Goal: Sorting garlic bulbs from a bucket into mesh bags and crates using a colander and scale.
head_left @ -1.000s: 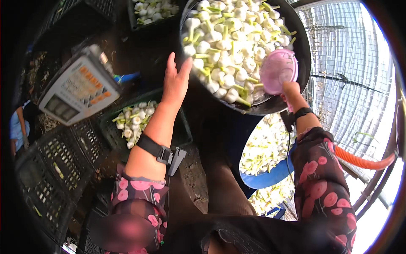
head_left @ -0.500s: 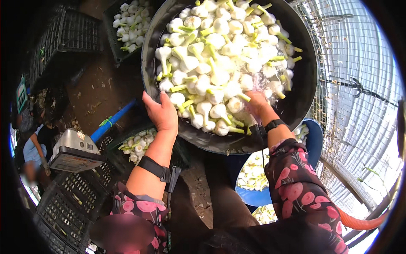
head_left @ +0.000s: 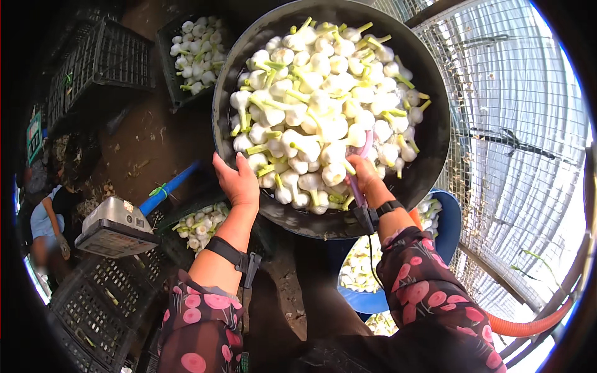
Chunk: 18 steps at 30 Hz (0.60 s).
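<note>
A wide dark basin [head_left: 438, 146] holds a heap of white garlic bulbs [head_left: 320, 93] with green stem stubs, with water at the edges. My left hand [head_left: 239, 183] grips its near left rim, thumb on the inner side and fingers on the outer side. At the near right, my right hand [head_left: 367, 180] closes round a curved pink-purple handle-like piece [head_left: 356, 191]. That piece runs up among the bulbs; its far end is hidden, so its kind is unclear. A black strap device with a cable [head_left: 365, 219] hangs at the right wrist.
Blue tubs [head_left: 451, 217] of garlic stand below right, by an orange hose [head_left: 528, 326]. Wire mesh [head_left: 497, 99] lines the right. At left are black crates [head_left: 124, 56], a weighing scale [head_left: 115, 227] on a blue post [head_left: 168, 186], and another person [head_left: 46, 217].
My right hand has drawn back from the splashing water among the bulbs, and the pink-purple piece now shows in it. The basin sits slightly lower in view; my left hand stays on its rim.
</note>
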Each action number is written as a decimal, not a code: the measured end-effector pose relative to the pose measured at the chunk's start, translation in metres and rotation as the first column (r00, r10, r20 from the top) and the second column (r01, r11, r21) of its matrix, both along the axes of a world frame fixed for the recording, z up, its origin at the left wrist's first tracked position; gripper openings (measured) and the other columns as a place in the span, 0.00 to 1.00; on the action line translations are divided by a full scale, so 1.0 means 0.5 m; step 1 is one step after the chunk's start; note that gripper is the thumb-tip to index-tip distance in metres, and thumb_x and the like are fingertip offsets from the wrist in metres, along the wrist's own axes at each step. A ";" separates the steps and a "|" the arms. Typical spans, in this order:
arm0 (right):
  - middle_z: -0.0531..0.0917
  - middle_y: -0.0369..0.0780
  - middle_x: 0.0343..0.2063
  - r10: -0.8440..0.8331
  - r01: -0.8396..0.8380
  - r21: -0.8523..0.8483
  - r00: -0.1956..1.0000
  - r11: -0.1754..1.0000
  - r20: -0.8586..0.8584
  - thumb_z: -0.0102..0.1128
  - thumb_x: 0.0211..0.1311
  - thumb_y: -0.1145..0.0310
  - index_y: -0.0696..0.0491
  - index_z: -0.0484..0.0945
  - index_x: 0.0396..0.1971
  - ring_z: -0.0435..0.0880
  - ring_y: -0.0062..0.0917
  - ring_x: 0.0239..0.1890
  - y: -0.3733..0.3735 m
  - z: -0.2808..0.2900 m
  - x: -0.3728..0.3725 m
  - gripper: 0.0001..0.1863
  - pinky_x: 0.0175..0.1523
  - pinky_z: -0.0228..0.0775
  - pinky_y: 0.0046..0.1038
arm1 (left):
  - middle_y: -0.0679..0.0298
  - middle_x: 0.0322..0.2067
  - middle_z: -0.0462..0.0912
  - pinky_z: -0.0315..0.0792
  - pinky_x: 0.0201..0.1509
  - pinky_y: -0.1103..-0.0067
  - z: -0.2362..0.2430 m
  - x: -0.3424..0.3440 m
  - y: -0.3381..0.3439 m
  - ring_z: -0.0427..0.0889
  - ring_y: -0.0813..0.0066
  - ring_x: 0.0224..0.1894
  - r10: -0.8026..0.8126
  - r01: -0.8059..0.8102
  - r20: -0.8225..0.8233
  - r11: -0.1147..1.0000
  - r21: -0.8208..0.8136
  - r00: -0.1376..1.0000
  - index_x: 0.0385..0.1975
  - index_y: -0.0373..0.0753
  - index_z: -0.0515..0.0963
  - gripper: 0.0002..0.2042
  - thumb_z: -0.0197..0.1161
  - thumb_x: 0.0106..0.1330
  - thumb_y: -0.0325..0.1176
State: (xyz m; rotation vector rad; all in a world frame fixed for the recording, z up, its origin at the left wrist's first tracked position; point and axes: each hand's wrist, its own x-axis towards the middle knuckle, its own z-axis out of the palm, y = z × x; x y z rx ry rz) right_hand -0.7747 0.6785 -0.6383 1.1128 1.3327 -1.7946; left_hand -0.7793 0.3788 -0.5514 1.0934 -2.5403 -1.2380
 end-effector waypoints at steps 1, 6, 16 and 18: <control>0.76 0.41 0.13 0.008 -0.008 0.000 1.000 1.000 -0.014 0.52 0.58 0.65 0.58 0.76 0.26 0.73 0.26 0.11 0.000 0.016 0.005 0.11 0.16 0.66 0.26 | 0.38 0.58 0.64 0.59 0.64 0.65 0.004 -0.001 0.001 0.64 0.44 0.61 -0.004 0.004 0.014 1.000 0.004 1.000 0.60 0.27 0.57 0.30 0.55 0.65 0.40; 0.77 0.39 0.17 -0.094 0.087 -0.092 0.993 0.992 -0.073 0.47 0.63 0.65 0.57 0.76 0.31 0.71 0.23 0.11 -0.016 0.066 0.023 0.12 0.14 0.63 0.22 | 0.38 0.57 0.65 0.61 0.63 0.64 0.007 -0.001 0.001 0.66 0.43 0.59 -0.028 0.027 -0.019 0.998 -0.054 0.999 0.60 0.27 0.57 0.29 0.54 0.66 0.40; 0.76 0.39 0.18 -0.180 0.149 -0.166 0.965 0.975 -0.189 0.46 0.63 0.65 0.58 0.74 0.36 0.71 0.23 0.13 -0.057 0.116 0.063 0.12 0.16 0.63 0.23 | 0.41 0.55 0.67 0.64 0.59 0.63 -0.014 0.001 -0.007 0.68 0.45 0.57 -0.003 0.004 -0.064 1.000 0.023 0.998 0.61 0.33 0.58 0.29 0.53 0.65 0.45; 0.76 0.38 0.19 -0.168 0.143 -0.131 0.963 0.981 -0.210 0.45 0.63 0.64 0.57 0.74 0.36 0.71 0.22 0.14 -0.059 0.133 0.063 0.13 0.16 0.63 0.23 | 0.41 0.55 0.66 0.64 0.59 0.63 -0.020 0.001 -0.010 0.67 0.45 0.57 -0.042 0.045 -0.072 0.998 0.039 0.996 0.61 0.33 0.58 0.30 0.52 0.66 0.47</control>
